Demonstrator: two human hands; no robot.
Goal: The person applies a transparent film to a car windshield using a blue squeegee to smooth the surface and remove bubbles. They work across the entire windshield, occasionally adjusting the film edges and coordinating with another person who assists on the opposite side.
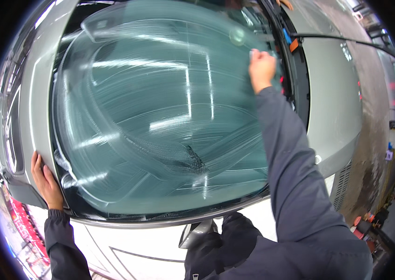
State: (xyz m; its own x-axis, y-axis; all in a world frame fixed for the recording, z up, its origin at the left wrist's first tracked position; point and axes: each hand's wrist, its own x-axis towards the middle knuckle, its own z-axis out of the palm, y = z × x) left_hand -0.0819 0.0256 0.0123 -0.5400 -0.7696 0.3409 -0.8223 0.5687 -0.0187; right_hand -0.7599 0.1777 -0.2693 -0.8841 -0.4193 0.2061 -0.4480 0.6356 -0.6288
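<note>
A car windscreen (160, 116) fills the view, smeared all over with white soapy streaks. My right hand (262, 69) reaches far across the glass and presses a small pale pad (255, 53), mostly hidden under the fingers, against the far edge of the glass near the raised wiper arm (342, 39). My left hand (46, 179) lies flat on the silver roof pillar (34, 116) at the glass's near left corner, fingers spread, holding nothing.
The silver bonnet (332, 93) lies beyond the glass at the right. A side mirror (196, 233) sticks out below the windscreen. Wet concrete floor (370, 116) runs along the right, with orange items (363, 223) on it.
</note>
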